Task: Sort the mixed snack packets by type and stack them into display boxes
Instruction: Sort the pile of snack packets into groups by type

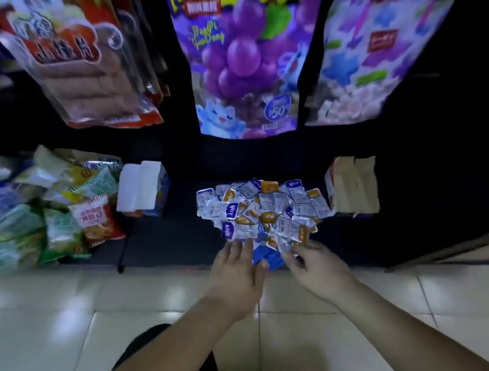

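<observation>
1. The pile of small packets (262,209) lies on the dark mat (170,239), just beyond the tiled floor (75,319).
2. Its long axis runs left to right. It is broad at the far side and narrows toward the person, and the single packets point every which way.
3. The left hand (236,272) is relaxed, with straight fingers touching the pile's near edge.
4. The right hand (315,266) has curled fingers pinching a silvery packet (285,244) there.
5. A blue carton (266,258) shows between the hands.
6. A white-topped box (141,187) stands left of the pile and a cardboard box (352,186) right of it.
</observation>
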Tool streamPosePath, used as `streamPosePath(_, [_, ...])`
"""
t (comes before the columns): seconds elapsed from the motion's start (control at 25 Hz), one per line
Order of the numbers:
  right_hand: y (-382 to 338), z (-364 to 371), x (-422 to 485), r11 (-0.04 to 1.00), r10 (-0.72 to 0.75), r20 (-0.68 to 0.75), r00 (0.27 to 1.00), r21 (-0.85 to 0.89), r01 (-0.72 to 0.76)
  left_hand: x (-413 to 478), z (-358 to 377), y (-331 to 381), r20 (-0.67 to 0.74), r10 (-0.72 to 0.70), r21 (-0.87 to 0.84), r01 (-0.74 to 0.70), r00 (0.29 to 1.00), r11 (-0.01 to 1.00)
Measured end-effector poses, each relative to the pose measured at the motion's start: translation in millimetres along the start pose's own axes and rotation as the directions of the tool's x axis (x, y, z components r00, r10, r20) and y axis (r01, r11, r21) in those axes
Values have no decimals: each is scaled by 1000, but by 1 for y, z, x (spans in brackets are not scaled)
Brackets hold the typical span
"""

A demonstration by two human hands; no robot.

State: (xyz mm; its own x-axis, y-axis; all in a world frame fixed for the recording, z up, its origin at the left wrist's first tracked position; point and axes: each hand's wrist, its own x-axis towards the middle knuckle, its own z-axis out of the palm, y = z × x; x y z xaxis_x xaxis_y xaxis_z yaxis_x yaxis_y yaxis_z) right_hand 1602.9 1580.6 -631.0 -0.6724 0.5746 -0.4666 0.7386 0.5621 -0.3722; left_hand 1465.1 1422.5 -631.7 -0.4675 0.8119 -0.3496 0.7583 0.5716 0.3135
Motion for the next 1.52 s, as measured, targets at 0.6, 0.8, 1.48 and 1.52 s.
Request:
streamPosePath(0.6, [-84,19,-23,991,3,-66,998,136,6,-48,-15,-85,-105,164,-188,-181,981,965])
streamPosePath(0.8, [-101,41,51,991,-44,-14,999,122,45,15,3,-116,-40,148,-187,-153,988,970])
streamPosePath(1.48, [28,91,159,959,136,130,982,232,-164,120,80,-127,185,-14,-246,60,983,967])
streamPosePath(1.52, [29,91,154,961,133,152,979,222,-165,113,76,-125,190,-7,-232,51,982,971])
